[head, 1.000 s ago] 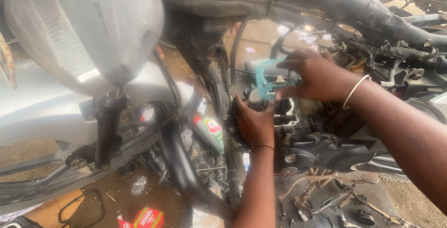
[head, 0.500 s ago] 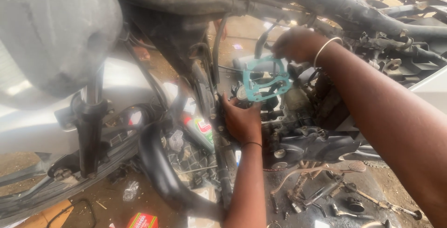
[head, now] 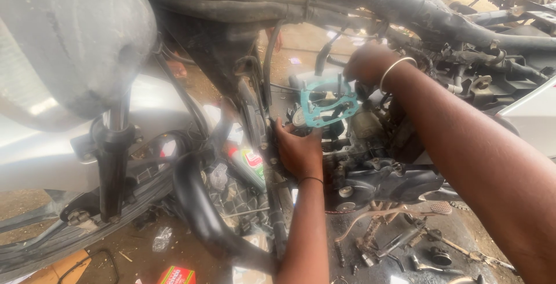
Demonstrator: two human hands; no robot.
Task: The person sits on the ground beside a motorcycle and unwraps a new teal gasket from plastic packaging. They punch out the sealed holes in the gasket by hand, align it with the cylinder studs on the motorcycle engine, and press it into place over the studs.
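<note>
A teal gasket (head: 324,104) hangs on the upright studs of a motorcycle engine (head: 370,168). My left hand (head: 298,150) grips the front of the engine just below the gasket, its fingers touching the gasket's lower edge. My right hand (head: 368,64), with a metal bangle on the wrist, reaches in above the gasket at its upper right corner, fingers curled around it near the studs. The fingertips of the right hand are hidden behind the frame parts.
The dark frame tube (head: 405,6) runs overhead. A grey headlight shell (head: 75,40) and fork (head: 113,162) stand at left. A green oil bottle (head: 249,165) lies behind the exhaust pipe (head: 202,214). Loose tools and bolts (head: 405,243) lie on the oily ground at lower right.
My right hand has risen from the gasket's side to above it. The gasket has slid further down the studs, and the view has shifted left.
</note>
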